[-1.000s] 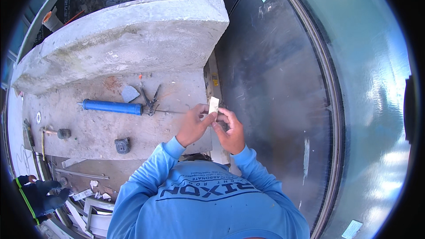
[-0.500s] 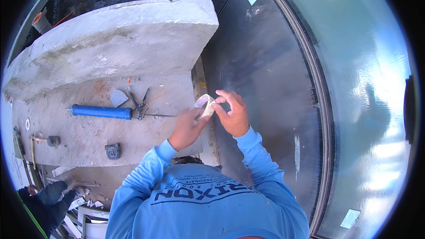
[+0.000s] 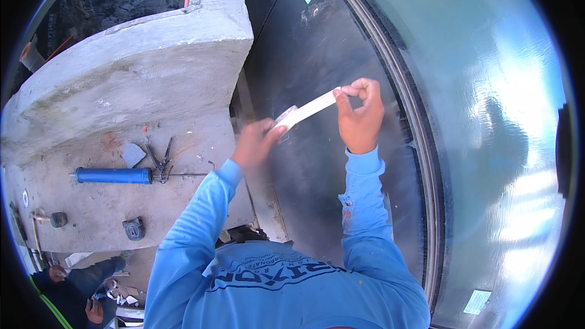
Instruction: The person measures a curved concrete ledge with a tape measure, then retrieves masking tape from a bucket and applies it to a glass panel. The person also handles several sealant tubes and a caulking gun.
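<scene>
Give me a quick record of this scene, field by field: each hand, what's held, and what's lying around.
left hand: pinches lower end of white strip
right hand: pinches upper end of the strip
white strip: stretched taut between both hands, before dark glass panel
concrete ledge: blue caulking gun, small hammer
lower left: another person, dark sleeves

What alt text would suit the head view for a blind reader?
A person in a blue long-sleeved shirt stretches a white strip between the left hand and the right hand before a dark glass panel. A blue caulking gun lies on the concrete ledge.
</scene>
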Demonstrator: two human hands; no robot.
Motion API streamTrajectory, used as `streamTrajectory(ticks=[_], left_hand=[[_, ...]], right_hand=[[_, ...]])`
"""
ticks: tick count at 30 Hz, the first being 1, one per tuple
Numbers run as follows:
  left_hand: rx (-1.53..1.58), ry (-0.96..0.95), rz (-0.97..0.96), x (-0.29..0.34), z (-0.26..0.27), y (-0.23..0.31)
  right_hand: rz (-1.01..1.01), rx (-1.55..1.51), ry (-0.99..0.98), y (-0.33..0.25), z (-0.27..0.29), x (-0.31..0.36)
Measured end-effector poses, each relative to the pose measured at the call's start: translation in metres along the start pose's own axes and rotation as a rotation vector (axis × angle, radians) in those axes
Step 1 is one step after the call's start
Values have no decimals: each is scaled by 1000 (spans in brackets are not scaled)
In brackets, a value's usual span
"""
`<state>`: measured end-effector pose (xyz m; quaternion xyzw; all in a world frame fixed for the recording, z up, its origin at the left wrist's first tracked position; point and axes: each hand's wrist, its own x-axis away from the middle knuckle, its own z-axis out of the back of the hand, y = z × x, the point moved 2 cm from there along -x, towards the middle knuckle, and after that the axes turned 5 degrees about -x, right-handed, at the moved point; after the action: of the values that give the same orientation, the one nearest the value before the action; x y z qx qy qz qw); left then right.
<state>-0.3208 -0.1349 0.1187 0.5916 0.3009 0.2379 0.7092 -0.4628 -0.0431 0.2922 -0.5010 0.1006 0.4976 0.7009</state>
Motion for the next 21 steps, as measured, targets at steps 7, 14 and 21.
streamTrajectory(ticks=[7, 14, 21], left_hand=[[-111, 86, 150, -107, -28, 15], [-174, 70, 195, -186, -53, 21], [-279, 6, 224, -218, -54, 35]], right_hand=[[263, 452, 113, 26, 4, -85], [468, 1219, -4, 57, -25, -144], [598, 1256, 14, 72, -20, -157]])
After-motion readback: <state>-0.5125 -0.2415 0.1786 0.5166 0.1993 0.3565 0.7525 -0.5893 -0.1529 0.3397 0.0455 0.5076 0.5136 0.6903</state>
